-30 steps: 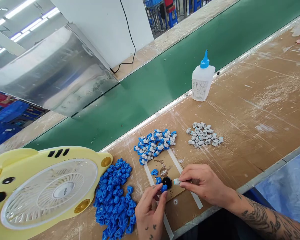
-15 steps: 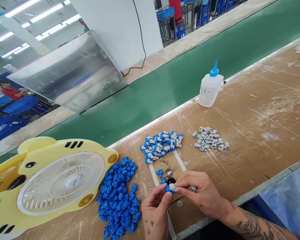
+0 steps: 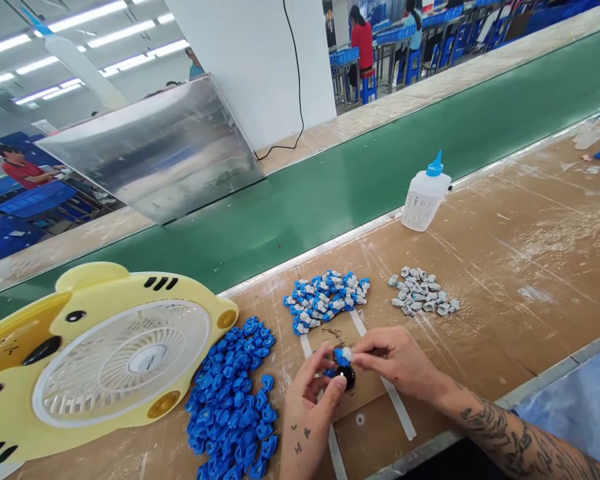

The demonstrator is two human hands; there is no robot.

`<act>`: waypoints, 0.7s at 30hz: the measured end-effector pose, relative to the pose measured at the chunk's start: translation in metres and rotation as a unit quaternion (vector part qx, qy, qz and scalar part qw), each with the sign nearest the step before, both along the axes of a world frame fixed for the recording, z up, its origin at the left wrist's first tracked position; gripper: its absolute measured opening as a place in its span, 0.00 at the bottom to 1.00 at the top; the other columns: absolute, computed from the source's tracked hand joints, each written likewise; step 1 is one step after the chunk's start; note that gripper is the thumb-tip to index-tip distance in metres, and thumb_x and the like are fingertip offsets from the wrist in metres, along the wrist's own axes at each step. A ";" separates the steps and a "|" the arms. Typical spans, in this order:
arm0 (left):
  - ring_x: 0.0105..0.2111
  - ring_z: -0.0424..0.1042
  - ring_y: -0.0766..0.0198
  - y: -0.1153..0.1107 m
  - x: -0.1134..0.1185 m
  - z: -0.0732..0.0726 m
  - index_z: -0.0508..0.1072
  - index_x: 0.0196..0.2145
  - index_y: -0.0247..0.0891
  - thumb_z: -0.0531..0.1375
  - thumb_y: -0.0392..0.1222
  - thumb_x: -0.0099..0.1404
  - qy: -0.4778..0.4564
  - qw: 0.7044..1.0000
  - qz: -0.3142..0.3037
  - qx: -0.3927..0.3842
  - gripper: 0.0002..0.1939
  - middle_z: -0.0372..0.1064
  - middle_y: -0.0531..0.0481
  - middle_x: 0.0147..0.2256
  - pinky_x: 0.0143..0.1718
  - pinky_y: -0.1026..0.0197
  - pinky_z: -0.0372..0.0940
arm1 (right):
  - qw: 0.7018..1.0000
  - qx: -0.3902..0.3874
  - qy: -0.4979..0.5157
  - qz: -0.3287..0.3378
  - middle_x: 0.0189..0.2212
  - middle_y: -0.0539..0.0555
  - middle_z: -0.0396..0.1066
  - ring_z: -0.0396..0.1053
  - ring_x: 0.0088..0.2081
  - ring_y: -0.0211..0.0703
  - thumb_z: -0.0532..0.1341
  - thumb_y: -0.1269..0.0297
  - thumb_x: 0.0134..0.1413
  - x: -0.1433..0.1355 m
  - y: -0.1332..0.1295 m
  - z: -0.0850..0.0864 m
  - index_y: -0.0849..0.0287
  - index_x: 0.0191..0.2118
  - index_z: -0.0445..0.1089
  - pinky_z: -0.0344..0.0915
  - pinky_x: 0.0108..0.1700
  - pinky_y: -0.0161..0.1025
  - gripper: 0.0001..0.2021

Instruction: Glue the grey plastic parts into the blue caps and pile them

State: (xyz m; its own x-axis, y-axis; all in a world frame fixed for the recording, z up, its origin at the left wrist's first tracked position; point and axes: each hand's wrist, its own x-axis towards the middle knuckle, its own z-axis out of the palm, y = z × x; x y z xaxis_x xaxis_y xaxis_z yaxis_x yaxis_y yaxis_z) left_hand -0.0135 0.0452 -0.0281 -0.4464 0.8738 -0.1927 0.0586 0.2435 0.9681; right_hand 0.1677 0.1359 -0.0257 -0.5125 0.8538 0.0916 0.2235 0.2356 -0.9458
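A small joined piece, blue on one side and grey on the other (image 3: 343,356), is pinched between the thumb and fingers of my right hand (image 3: 403,365). My left hand (image 3: 307,407) is beside it, thumb and fingers apart; whether its fingertips touch the piece is hard to tell. Just under the piece, by my left thumb, is a shiny black round thing (image 3: 347,378). A loose blue piece (image 3: 329,373) shows partly behind my left fingers. Beyond my hands lies a pile of joined blue-and-grey pieces (image 3: 325,300).
Loose blue pieces (image 3: 235,400) are heaped left of my hands, beside a yellow animal-faced fan (image 3: 130,360). Grey pieces (image 3: 423,291) lie to the right. A white bottle with a blue nozzle (image 3: 425,200) stands near the green belt (image 3: 330,187). People sit at benches farther off.
The joined piece has moved up and away from me in my right hand. My left fingers, pinched on its blue part before, have spread. The view has shifted slightly.
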 end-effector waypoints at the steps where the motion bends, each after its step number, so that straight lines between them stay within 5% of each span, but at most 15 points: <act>1: 0.34 0.79 0.55 0.001 -0.013 0.003 0.82 0.48 0.42 0.70 0.53 0.53 0.083 0.996 -0.013 0.018 0.25 0.81 0.42 0.42 0.34 0.56 0.75 | 0.999 0.021 -0.034 -0.018 0.28 0.52 0.80 0.75 0.29 0.40 0.64 0.58 0.61 0.004 0.007 -0.001 0.57 0.33 0.81 0.68 0.33 0.33 0.11; 4: 0.45 0.77 0.47 -0.004 -0.063 0.013 0.83 0.43 0.45 0.63 0.51 0.59 0.396 0.916 -0.043 0.054 0.17 0.80 0.42 0.44 0.48 0.47 0.72 | 0.982 0.102 -0.150 -0.058 0.29 0.52 0.81 0.76 0.30 0.41 0.62 0.64 0.63 0.019 0.030 -0.006 0.58 0.33 0.80 0.68 0.35 0.35 0.10; 6: 0.43 0.77 0.47 -0.009 -0.096 0.015 0.83 0.41 0.46 0.58 0.46 0.62 0.519 0.848 -0.100 0.017 0.15 0.81 0.43 0.42 0.46 0.47 0.73 | 0.964 0.144 -0.213 -0.068 0.29 0.53 0.80 0.76 0.31 0.42 0.60 0.66 0.65 0.023 0.042 -0.011 0.58 0.32 0.78 0.68 0.36 0.36 0.11; 8: 0.39 0.79 0.50 -0.013 -0.118 0.013 0.83 0.38 0.47 0.55 0.40 0.63 0.562 0.804 -0.194 -0.013 0.15 0.81 0.45 0.39 0.43 0.51 0.73 | 0.952 0.166 -0.247 -0.075 0.30 0.55 0.79 0.76 0.33 0.44 0.59 0.67 0.66 0.019 0.048 -0.015 0.59 0.32 0.77 0.68 0.37 0.37 0.12; 11: 0.36 0.80 0.55 -0.013 -0.127 0.006 0.82 0.36 0.46 0.50 0.32 0.64 0.580 0.775 -0.248 -0.030 0.20 0.81 0.45 0.38 0.40 0.57 0.73 | 0.945 0.181 -0.261 -0.078 0.31 0.57 0.78 0.75 0.34 0.46 0.58 0.69 0.66 0.006 0.051 -0.018 0.60 0.30 0.75 0.68 0.39 0.39 0.13; 16: 0.30 0.81 0.57 0.001 -0.117 0.002 0.81 0.33 0.45 0.50 0.33 0.63 0.579 0.775 -0.253 0.016 0.19 0.81 0.46 0.34 0.34 0.60 0.75 | 0.937 0.203 -0.272 -0.080 0.33 0.55 0.78 0.75 0.36 0.44 0.60 0.70 0.65 0.023 0.057 -0.005 0.60 0.34 0.76 0.68 0.42 0.39 0.09; 21: 0.32 0.83 0.53 0.011 -0.111 0.008 0.84 0.37 0.49 0.62 0.49 0.59 0.414 0.885 -0.197 0.084 0.12 0.84 0.48 0.35 0.34 0.60 0.77 | 0.917 0.242 -0.314 -0.044 0.38 0.56 0.77 0.74 0.40 0.45 0.62 0.71 0.62 0.076 0.067 0.012 0.58 0.39 0.77 0.69 0.44 0.39 0.06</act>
